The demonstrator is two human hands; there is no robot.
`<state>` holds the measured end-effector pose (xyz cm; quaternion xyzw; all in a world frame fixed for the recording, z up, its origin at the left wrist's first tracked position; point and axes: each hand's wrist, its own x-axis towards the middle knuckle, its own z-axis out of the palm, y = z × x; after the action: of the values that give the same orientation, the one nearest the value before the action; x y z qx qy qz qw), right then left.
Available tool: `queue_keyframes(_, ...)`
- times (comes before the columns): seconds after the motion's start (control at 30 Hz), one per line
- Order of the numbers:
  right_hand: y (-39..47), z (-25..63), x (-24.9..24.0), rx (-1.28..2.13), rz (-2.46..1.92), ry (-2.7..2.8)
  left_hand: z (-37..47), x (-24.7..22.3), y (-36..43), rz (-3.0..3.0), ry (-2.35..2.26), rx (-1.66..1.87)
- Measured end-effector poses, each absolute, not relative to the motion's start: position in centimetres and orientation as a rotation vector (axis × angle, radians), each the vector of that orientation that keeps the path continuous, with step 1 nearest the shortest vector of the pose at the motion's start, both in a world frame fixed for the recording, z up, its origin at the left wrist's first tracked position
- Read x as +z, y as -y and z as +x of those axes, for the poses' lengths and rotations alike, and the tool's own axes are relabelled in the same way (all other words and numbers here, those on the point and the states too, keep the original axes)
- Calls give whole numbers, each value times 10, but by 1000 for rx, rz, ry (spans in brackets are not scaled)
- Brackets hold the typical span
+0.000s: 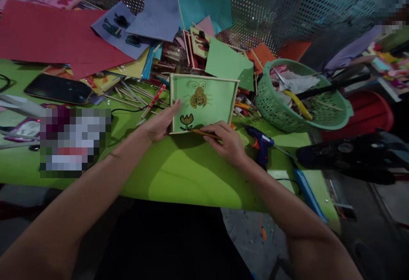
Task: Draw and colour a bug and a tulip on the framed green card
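Note:
A light green card (220, 96) framed with thin wooden sticks bears a drawn brown bug (199, 96) and a tulip-like flower (187, 120). My left hand (162, 122) grips the card's left edge, thumb on the front. In my right hand (226, 141) is a thin brown pencil-like stick (206, 134), pinched between the fingers, its tip at the card's lower edge beside the flower's base. The right hand's fingers lie against the bottom right of the card.
A blue glue gun (263, 143) lies right of my right hand. Behind it stands a green basket (271, 109) of tools. Coloured paper (96, 33), loose sticks (128, 94) and a black phone (57, 89) cover the back and left of the green table (191, 177).

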<state>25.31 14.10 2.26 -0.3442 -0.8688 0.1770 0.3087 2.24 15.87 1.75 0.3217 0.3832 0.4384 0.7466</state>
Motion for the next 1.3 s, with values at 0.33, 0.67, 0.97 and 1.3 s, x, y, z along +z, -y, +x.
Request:
queue_keyframes(0.33, -141, 253, 22, 457, -920, 2296, 19, 10, -161, 682, -906, 956)
queue_keyframes(0.67, -141, 252, 23, 440, -958, 2271, 24, 22, -158, 672, -846, 961)
queue_keyframes(0.97, -140, 252, 23, 419, -940, 2291, 24, 19, -158, 684, -812, 977)
queue_keyframes(1.3, -140, 253, 24, 418, -947, 2270, 24, 21, -157, 677, -843, 1008)
